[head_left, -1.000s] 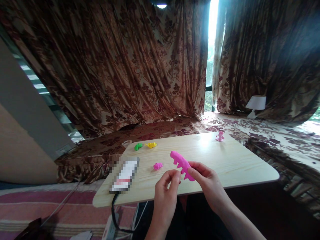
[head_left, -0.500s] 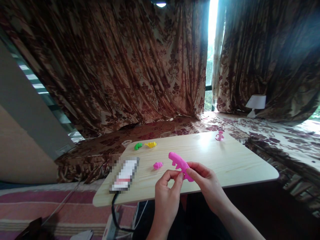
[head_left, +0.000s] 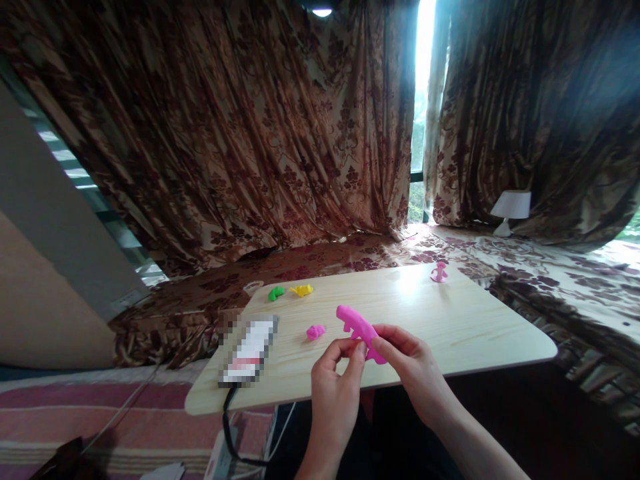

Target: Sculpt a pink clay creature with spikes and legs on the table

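Observation:
A bright pink long figure [head_left: 358, 323], which looks like soft modelling clay, has short stubs along its lower side. It is held aslant above the near part of the table [head_left: 425, 333]. My right hand [head_left: 413, 357] grips its lower end between thumb and fingers. My left hand [head_left: 337, 377] is closed in a pinch at the stubs by that same end; its fingertips partly hide the contact. A small pink lump [head_left: 315, 331] lies on the table just left of the figure.
A green piece [head_left: 275, 293] and a yellow piece [head_left: 302, 291] lie at the back left. A pink stand-like object [head_left: 439, 273] is at the far right. A blurred-out flat device [head_left: 249, 351] with a black cable lies left; a white lamp [head_left: 511, 205] stands beyond the table.
Almost nothing differs. Both hands keep hold of the pink figure, with only a slight shift of the left hand's fingers.

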`<move>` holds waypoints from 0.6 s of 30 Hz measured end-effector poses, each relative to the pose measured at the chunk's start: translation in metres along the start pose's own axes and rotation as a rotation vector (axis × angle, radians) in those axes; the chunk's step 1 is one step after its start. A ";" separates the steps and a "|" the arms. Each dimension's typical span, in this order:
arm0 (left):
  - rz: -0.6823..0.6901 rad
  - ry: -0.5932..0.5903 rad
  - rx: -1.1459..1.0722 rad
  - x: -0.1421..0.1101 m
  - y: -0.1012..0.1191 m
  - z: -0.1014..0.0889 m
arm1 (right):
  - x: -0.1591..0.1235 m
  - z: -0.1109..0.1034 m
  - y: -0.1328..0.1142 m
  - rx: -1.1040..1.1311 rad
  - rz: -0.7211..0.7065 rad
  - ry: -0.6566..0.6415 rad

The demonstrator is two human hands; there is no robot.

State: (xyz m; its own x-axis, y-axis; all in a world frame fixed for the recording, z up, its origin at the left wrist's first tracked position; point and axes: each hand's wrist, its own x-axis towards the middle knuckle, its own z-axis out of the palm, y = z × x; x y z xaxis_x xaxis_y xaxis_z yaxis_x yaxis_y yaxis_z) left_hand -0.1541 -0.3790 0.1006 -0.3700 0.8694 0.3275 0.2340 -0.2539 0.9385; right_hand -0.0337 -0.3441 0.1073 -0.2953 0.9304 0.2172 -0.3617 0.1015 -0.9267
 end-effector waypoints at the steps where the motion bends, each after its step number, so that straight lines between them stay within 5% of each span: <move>1: 0.014 0.004 0.030 0.000 0.000 0.000 | 0.000 0.000 0.001 0.003 0.001 0.002; 7: 0.041 0.014 0.034 0.001 0.000 -0.001 | 0.003 -0.003 0.001 -0.003 -0.001 0.031; 18: -0.291 -0.168 -0.534 0.004 -0.004 0.000 | 0.001 -0.003 -0.004 -0.006 -0.036 -0.024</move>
State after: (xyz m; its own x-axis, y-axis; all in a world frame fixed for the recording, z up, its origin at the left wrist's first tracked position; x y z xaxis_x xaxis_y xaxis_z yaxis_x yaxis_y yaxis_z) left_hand -0.1569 -0.3747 0.0985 -0.1944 0.9784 0.0696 -0.3523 -0.1359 0.9260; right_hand -0.0300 -0.3424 0.1106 -0.3036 0.9171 0.2582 -0.3671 0.1375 -0.9200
